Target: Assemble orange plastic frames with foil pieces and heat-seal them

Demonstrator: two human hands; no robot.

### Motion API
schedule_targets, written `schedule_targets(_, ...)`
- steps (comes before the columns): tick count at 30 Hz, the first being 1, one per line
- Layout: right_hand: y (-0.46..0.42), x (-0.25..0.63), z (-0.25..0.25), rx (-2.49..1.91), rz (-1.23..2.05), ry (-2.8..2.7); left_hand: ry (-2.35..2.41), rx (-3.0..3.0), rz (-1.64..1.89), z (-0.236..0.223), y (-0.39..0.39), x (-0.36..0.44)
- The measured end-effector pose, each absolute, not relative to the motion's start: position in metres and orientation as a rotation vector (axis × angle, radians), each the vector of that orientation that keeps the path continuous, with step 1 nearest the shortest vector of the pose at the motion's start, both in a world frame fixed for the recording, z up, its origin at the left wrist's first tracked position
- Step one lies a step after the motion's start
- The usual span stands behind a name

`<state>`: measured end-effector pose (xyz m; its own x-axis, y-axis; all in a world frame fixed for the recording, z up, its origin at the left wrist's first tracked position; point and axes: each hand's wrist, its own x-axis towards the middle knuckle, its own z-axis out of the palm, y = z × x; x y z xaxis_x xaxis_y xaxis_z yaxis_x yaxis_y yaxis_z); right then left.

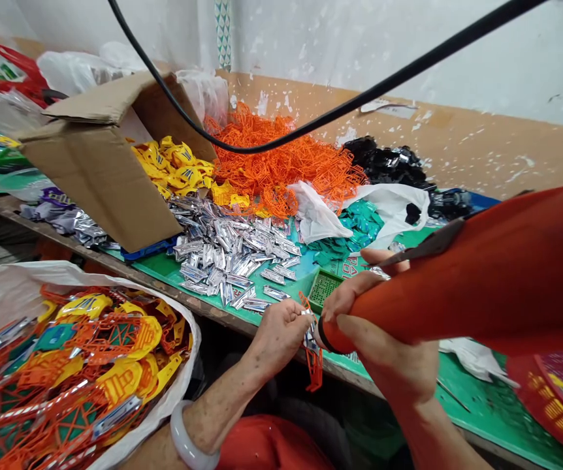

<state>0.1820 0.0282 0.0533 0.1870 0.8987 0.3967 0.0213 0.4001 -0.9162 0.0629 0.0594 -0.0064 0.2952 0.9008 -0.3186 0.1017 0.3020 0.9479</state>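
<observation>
Pinched in my left hand [281, 329] is an orange plastic frame [313, 371] with a silver piece on it, at the table's front edge. My right hand [389, 352] is wrapped round a large orange-red power screwdriver [467, 281], whose dark-ringed nose points at that frame. The tool's tip is hidden behind its nose and my fingers. A small silver piece shows near my right fingertips. Just beyond both hands stands a small green tray [324, 287] of tiny parts. Many silver pieces [232, 248] lie in a pile ahead of my left hand.
Behind rise a heap of orange frames [281, 156], yellow parts [176, 166] by a tipped cardboard box [100, 170], teal pieces [360, 225] and black parts [384, 163]. A white sack [186, 385] of assembled pieces stands at left, a red basket [536, 398] at right. A black cable [330, 117] hangs across.
</observation>
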Motion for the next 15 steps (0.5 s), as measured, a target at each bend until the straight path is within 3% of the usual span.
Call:
schedule_targets(8, 0.026, 0.184, 0.048, -0.987, 0.737, -1.196, 1.076, 1.071, 0.734, -0.023, 0.060, 0.070)
schedule_targets(15, 0.030, 0.198, 0.059, -0.755, 0.879, -0.971, 0.994, 1.040, 0.706, -0.005, 0.056, 0.062)
